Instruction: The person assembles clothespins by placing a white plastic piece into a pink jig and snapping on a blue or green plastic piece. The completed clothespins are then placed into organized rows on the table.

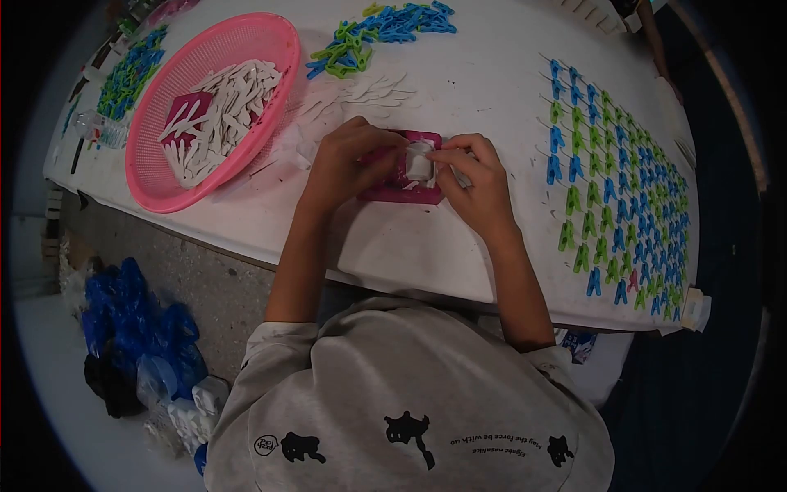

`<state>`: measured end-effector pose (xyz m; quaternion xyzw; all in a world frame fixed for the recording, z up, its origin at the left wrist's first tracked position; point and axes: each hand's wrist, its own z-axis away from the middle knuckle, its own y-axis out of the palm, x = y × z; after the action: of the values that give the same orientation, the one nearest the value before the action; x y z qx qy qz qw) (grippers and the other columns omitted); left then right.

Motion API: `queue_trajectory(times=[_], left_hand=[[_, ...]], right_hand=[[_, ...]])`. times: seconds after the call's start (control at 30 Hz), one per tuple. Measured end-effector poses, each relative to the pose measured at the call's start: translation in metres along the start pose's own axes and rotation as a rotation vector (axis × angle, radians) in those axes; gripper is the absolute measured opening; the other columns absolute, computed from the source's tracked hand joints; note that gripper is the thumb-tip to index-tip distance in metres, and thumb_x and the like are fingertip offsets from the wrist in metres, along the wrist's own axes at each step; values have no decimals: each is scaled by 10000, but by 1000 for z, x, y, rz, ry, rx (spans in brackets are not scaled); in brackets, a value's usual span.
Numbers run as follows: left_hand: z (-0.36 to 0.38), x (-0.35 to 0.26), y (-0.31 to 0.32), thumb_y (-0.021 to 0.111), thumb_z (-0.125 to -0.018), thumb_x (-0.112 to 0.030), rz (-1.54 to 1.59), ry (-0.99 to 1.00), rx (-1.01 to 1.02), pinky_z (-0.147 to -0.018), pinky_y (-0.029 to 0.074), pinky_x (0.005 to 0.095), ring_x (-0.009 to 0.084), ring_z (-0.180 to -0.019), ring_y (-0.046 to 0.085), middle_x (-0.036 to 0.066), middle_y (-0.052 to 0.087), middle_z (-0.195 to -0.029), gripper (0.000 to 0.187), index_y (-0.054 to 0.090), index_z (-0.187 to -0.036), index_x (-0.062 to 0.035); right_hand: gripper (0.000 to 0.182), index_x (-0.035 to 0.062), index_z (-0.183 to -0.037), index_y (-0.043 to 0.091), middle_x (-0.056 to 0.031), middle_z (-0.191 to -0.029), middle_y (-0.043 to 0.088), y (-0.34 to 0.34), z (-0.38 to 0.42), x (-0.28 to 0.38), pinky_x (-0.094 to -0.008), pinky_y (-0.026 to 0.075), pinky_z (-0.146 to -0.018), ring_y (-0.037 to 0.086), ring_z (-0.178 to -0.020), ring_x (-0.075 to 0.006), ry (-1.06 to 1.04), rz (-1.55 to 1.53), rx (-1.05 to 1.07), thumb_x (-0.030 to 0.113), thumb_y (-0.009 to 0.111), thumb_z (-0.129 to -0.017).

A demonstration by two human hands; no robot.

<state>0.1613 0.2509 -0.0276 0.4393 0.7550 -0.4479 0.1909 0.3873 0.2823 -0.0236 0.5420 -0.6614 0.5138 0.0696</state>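
Note:
A magenta tray-like mould (420,194) lies flat on the table in front of me. In it sits a whitish, clay-like block (420,164). My left hand (352,161) curls over the mould's left side, fingers bent and closed at the block's upper left edge; whatever is between its fingertips is hidden. From the right, my right hand (477,184) reaches in with thumb and forefinger pinched at the block's right edge. A small pale piece shows under its palm. Thin white leaf-shaped pieces (377,93) lie on the table just beyond the mould.
A pink basket (283,49) to the left holds many white strips and a magenta block (182,111). Blue and green clothespins (402,25) are piled at the back. Rows of clothespins (607,193) with thin wires fill the right side. Another person's arm (653,41) shows at upper right.

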Motion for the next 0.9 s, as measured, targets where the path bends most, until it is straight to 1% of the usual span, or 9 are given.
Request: queue_trajectory(times=[0.1, 0.17, 0.27, 0.9], left_hand=[[0, 2, 1, 753, -726, -17, -15, 10, -1, -720, 530, 340, 222, -789, 617, 49, 738, -914, 247, 745, -969, -65], [0, 4, 2, 762, -738, -15, -28, 68, -29, -630, 462, 308, 178, -705, 571, 51, 678, -799, 223, 753, -953, -72], [0, 3, 2, 763, -736, -20, -16, 57, -28, -628, 462, 311, 181, -707, 572, 53, 659, -784, 217, 751, -946, -71], [0, 3, 5, 773, -723, -50, -73, 45, 2, -619, 472, 295, 173, -722, 576, 43, 667, -797, 203, 748, -923, -77]], right_hand=[[232, 38, -987, 744, -79, -1022, 604, 0, 0, -1, -294, 509, -758, 614, -913, -199, -9, 20, -3, -47, 652, -791], [156, 82, -937, 754, -37, -968, 607, 2, 0, -3, -305, 510, -694, 588, -866, -186, -28, 22, -43, 25, 700, -802], [158, 81, -937, 753, -37, -966, 605, 2, -1, -3, -307, 510, -691, 586, -863, -185, -30, 27, -44, 24, 701, -799], [148, 94, -908, 749, -25, -954, 607, 2, 0, -1, -317, 525, -701, 588, -859, -186, -15, 82, -39, 29, 711, -781]])
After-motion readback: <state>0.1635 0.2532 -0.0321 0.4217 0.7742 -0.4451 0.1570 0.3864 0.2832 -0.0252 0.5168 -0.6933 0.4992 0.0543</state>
